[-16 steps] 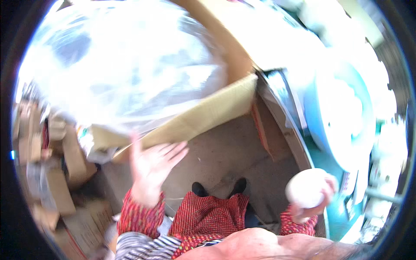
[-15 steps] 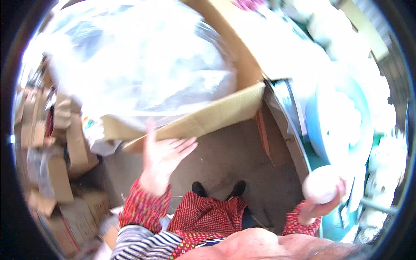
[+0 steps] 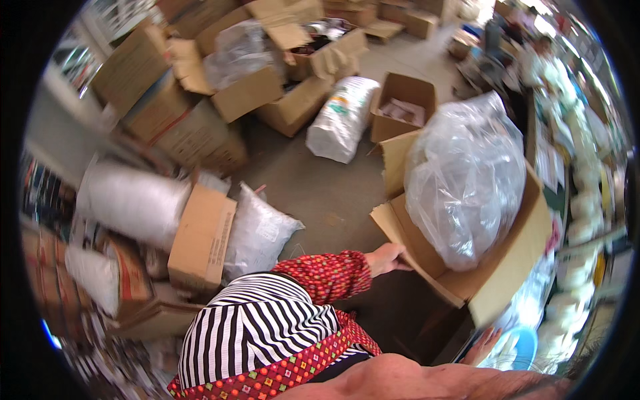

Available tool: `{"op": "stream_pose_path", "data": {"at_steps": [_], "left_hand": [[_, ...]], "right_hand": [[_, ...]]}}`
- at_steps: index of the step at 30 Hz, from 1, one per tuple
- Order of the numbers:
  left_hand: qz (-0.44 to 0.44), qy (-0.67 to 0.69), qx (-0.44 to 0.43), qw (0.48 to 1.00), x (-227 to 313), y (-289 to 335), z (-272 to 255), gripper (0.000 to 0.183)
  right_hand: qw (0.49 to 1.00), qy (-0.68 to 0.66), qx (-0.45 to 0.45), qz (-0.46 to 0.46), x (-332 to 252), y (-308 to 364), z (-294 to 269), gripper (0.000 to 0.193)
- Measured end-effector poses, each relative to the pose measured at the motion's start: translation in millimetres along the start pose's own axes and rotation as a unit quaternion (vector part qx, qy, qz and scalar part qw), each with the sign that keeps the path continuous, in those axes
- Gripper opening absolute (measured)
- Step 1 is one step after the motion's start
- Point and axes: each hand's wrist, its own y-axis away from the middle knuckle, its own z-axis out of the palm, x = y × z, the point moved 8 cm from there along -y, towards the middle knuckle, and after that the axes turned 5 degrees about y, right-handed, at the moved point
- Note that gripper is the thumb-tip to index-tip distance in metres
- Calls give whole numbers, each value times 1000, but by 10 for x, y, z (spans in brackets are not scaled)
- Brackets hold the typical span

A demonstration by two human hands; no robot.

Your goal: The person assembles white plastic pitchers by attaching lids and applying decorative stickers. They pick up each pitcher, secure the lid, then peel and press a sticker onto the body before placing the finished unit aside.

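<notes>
My left hand (image 3: 388,259) reaches forward, its fingers closed on the edge of the near flap of a large open cardboard box (image 3: 417,250). Inside that box sits a big, bulging clear plastic bag (image 3: 467,180); what it contains cannot be made out. At the lower right my right hand (image 3: 483,347) is partly visible, fingers stretched out beside a light blue basin (image 3: 525,347) with white things in it. No ball shows in that hand.
A stuffed white sack (image 3: 260,230) and a cardboard carton (image 3: 202,233) lie to my left. Farther off are a silvery white sack (image 3: 343,117), a smaller open box (image 3: 403,110) and stacked cartons (image 3: 193,130). White round items (image 3: 579,257) line the right side.
My view has swung left, showing more floor and cartons. My left hand, open before, now grips the box flap. The white ball earlier in my right hand is no longer seen there.
</notes>
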Motion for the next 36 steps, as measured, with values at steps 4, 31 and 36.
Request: {"op": "stream_pose_path", "data": {"at_steps": [4, 31, 36], "left_hand": [[21, -61, 10, 998, 386, 1475, -574, 35], [513, -129, 174, 830, 4492, 5560, -1722, 39], [608, -318, 82, 723, 6442, 6447, -761, 68]], "right_hand": [[914, -175, -252, 264, 454, -31, 980, 86], [749, -354, -555, -70, -6401, 1039, 5245, 39], [685, -415, -597, -54, -8367, 693, 5733, 42]]}}
